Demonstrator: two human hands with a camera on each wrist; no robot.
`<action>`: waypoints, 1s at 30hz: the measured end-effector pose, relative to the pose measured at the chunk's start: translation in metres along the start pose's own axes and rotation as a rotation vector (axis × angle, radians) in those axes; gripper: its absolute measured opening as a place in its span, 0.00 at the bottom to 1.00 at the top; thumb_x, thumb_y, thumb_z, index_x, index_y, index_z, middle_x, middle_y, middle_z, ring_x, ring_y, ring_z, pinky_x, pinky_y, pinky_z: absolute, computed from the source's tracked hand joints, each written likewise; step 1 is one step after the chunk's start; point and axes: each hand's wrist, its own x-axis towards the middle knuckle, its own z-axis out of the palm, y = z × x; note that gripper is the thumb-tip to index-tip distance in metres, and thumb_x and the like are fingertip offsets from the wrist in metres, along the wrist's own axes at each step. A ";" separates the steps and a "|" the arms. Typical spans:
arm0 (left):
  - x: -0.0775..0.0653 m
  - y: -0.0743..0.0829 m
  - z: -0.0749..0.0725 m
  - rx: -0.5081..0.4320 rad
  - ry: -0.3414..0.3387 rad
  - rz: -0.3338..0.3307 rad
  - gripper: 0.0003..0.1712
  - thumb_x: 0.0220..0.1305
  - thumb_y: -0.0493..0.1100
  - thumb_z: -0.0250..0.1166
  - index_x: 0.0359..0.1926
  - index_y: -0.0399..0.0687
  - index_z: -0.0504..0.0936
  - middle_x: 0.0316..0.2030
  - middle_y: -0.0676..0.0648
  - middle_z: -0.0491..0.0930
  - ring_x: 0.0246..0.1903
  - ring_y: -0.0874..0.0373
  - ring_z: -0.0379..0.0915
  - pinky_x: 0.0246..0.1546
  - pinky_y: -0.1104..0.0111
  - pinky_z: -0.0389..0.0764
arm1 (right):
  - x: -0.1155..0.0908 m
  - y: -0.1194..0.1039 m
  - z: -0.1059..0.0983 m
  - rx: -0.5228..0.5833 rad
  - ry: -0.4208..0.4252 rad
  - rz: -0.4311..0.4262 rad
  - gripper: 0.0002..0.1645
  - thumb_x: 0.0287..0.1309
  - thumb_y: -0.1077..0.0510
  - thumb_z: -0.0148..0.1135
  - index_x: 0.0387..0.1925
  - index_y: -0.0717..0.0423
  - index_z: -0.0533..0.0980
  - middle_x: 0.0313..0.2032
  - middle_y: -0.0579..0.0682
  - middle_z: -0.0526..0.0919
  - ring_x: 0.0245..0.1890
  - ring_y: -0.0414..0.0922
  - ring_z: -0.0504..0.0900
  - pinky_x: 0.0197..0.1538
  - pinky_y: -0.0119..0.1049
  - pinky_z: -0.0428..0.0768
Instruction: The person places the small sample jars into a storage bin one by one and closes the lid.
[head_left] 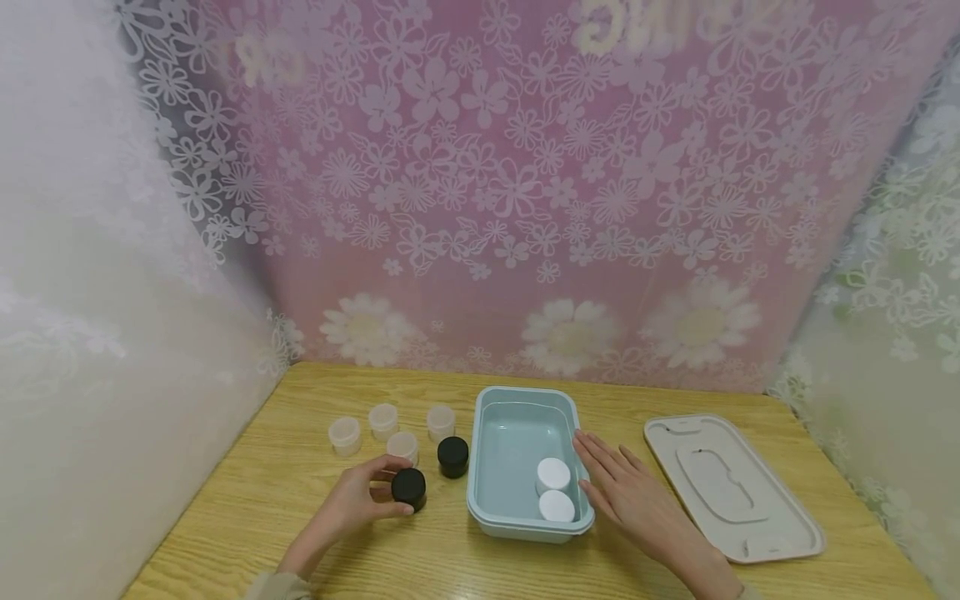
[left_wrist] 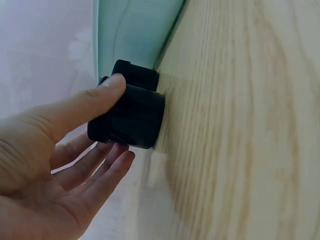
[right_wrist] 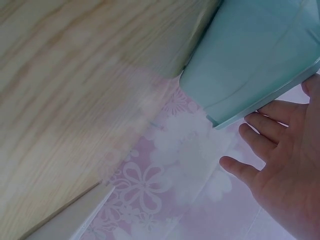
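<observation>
My left hand point(head_left: 347, 505) grips a small black lidded jar point(head_left: 408, 487) between thumb and fingers, low at the tabletop in the left wrist view. Just beyond it stands a second black jar point(head_left: 453, 455), close to the pale blue plastic bin point(head_left: 474, 467). Two white-topped jars point(head_left: 553, 475) sit inside the bin at its near right corner. Along the bin's right rim, my right hand point(head_left: 633, 504) rests with its fingers extended; the right wrist view shows the fingertips right at the rim.
Several clear jars point(head_left: 345, 435) stand on the wooden table point(head_left: 450, 575) left of the bin. A flat whitish lid point(head_left: 780, 517) lies on the right side, close to my right forearm. Flower-patterned sheets point(head_left: 525, 208) hang behind and at both sides.
</observation>
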 end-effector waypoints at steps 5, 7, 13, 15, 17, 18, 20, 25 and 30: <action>0.001 0.004 0.001 -0.029 0.027 -0.021 0.32 0.53 0.43 0.80 0.58 0.41 0.80 0.52 0.41 0.82 0.50 0.45 0.82 0.49 0.66 0.87 | 0.000 0.000 0.000 -0.004 -0.005 0.003 0.36 0.70 0.49 0.60 0.73 0.61 0.67 0.72 0.52 0.69 0.71 0.51 0.69 0.80 0.35 0.43; 0.002 0.009 0.000 -0.051 0.049 -0.024 0.31 0.54 0.43 0.79 0.58 0.41 0.80 0.53 0.40 0.82 0.51 0.44 0.81 0.50 0.66 0.86 | 0.000 -0.001 0.000 -0.011 -0.002 0.004 0.36 0.70 0.49 0.61 0.73 0.60 0.67 0.72 0.52 0.69 0.71 0.50 0.69 0.80 0.36 0.45; 0.011 0.027 -0.003 -0.036 0.135 -0.029 0.31 0.53 0.43 0.80 0.58 0.45 0.81 0.52 0.43 0.82 0.53 0.44 0.80 0.53 0.60 0.85 | 0.000 -0.001 0.000 -0.005 0.004 -0.001 0.36 0.70 0.49 0.61 0.72 0.61 0.67 0.72 0.53 0.70 0.71 0.51 0.70 0.72 0.22 0.23; 0.016 0.034 -0.003 -0.014 0.155 -0.015 0.30 0.53 0.43 0.80 0.58 0.47 0.82 0.51 0.44 0.83 0.53 0.45 0.80 0.53 0.60 0.85 | 0.000 0.000 0.000 -0.005 0.009 -0.008 0.36 0.69 0.50 0.62 0.72 0.61 0.67 0.71 0.53 0.70 0.70 0.52 0.70 0.73 0.22 0.23; 0.021 0.040 -0.003 0.006 0.161 0.007 0.30 0.53 0.44 0.80 0.57 0.47 0.82 0.51 0.44 0.83 0.53 0.46 0.80 0.52 0.62 0.85 | 0.000 0.000 0.000 -0.005 0.011 -0.010 0.36 0.69 0.49 0.62 0.72 0.61 0.68 0.71 0.53 0.70 0.70 0.52 0.70 0.73 0.23 0.24; 0.023 0.043 -0.003 0.008 0.162 0.018 0.30 0.53 0.43 0.80 0.58 0.48 0.82 0.51 0.45 0.83 0.53 0.46 0.80 0.53 0.63 0.85 | 0.000 0.000 0.000 -0.006 0.012 -0.010 0.36 0.69 0.49 0.62 0.72 0.61 0.68 0.71 0.53 0.70 0.70 0.51 0.70 0.74 0.23 0.24; 0.028 0.050 -0.002 0.015 0.159 0.045 0.30 0.54 0.44 0.80 0.58 0.49 0.81 0.52 0.45 0.83 0.53 0.47 0.80 0.53 0.63 0.85 | 0.000 0.000 0.000 -0.013 0.013 -0.009 0.36 0.69 0.49 0.62 0.72 0.61 0.68 0.72 0.52 0.70 0.70 0.51 0.70 0.78 0.27 0.31; 0.043 0.067 0.005 -0.015 0.153 0.088 0.31 0.55 0.42 0.79 0.59 0.47 0.81 0.52 0.45 0.83 0.53 0.47 0.80 0.54 0.59 0.85 | -0.001 0.000 0.000 -0.020 0.011 -0.008 0.36 0.71 0.47 0.60 0.73 0.59 0.67 0.72 0.51 0.69 0.71 0.50 0.69 0.79 0.30 0.36; 0.059 0.078 0.017 -0.037 0.134 0.120 0.31 0.56 0.42 0.78 0.61 0.44 0.80 0.53 0.43 0.82 0.54 0.45 0.79 0.55 0.57 0.84 | -0.001 -0.001 0.000 -0.020 0.001 0.004 0.36 0.70 0.48 0.61 0.73 0.59 0.67 0.72 0.51 0.69 0.71 0.49 0.69 0.80 0.34 0.43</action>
